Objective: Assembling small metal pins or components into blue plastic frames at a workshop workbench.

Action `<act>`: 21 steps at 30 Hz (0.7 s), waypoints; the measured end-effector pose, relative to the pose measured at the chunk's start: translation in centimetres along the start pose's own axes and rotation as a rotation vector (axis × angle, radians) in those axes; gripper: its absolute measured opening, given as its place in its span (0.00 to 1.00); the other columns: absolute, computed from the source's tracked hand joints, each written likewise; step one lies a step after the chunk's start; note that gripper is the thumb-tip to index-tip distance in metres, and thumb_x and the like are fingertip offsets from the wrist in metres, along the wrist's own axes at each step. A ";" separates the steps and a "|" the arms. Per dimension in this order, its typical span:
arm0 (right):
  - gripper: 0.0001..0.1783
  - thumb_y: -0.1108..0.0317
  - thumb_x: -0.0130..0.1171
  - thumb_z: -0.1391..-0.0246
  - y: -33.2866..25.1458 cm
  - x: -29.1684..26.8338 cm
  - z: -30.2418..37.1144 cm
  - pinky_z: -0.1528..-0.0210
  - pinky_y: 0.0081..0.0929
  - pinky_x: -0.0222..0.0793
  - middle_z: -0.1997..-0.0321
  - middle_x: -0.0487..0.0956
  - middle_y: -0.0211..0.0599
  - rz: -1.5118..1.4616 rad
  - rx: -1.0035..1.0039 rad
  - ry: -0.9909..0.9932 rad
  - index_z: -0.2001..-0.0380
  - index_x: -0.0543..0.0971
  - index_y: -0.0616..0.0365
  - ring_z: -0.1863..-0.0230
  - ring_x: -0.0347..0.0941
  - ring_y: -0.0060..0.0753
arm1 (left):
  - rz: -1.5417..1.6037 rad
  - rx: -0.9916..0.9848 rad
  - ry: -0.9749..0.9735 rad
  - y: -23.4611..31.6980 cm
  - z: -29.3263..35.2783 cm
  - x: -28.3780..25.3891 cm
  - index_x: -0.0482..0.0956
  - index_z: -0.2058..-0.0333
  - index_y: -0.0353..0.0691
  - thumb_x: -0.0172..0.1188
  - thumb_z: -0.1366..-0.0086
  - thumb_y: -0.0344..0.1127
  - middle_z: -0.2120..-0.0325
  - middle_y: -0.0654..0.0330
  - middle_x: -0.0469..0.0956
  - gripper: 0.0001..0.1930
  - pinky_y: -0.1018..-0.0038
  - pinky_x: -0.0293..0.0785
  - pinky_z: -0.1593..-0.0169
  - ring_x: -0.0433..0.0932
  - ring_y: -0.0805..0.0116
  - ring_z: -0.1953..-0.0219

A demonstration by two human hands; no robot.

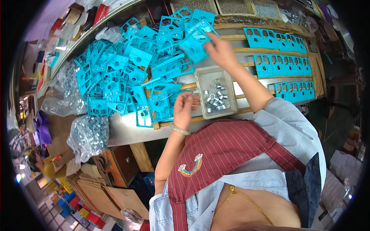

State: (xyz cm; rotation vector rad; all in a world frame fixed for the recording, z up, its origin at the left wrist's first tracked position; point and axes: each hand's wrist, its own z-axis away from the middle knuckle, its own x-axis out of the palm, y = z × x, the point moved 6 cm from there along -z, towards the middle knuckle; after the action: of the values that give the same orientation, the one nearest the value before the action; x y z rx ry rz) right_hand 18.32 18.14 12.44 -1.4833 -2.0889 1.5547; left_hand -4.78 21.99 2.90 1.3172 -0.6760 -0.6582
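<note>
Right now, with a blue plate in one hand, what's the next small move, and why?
Probably bring the blue plate in the right hand down toward the left hand, which seems to pinch a metal ring beside the grey tray of rings.

A single view is given, taken from a fisheye camera worn on the head and aimed steeply down. The tabletop (127,131) is seen from close above, stretching far and left, while the wearer's own chest and forearms fill the near edge; straight lines are bent toward the rim.
</note>
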 end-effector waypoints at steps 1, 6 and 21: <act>0.18 0.67 0.47 0.42 0.3 -1.1 1.1 0.73 0.28 0.72 0.75 0.79 0.39 -0.397 0.066 -0.005 0.52 0.71 0.64 0.75 0.76 0.31 | 0.216 -0.096 -0.042 -0.3 0.2 0.8 0.66 0.52 0.38 0.44 0.31 0.40 0.61 0.51 0.78 0.15 0.73 0.73 0.59 0.78 0.64 0.62; 0.15 0.68 0.48 0.39 -2.4 -0.7 9.1 0.75 0.17 0.68 0.76 0.78 0.31 -0.743 0.211 -0.664 0.51 0.73 0.62 0.77 0.72 0.18 | 0.867 -0.381 -0.692 0.2 2.9 8.6 0.60 0.42 0.41 0.39 0.41 0.70 0.48 0.38 0.67 0.41 0.51 0.69 0.47 0.70 0.38 0.49; 0.08 0.70 0.50 0.48 -6.0 -5.5 18.2 0.71 0.36 0.66 0.74 0.72 0.42 -0.332 -0.180 -0.489 0.77 0.70 0.62 0.74 0.71 0.47 | 0.987 -0.343 -0.162 -3.4 6.4 12.6 0.74 0.66 0.54 0.46 0.38 0.59 0.73 0.68 0.75 0.18 0.83 0.59 0.84 0.70 0.74 0.80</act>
State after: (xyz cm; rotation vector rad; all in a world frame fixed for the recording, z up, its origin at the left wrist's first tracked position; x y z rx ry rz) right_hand 6.29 2.27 11.13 -0.7793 -2.6297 1.7562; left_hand -1.73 7.86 1.23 0.4939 -1.1630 -0.0525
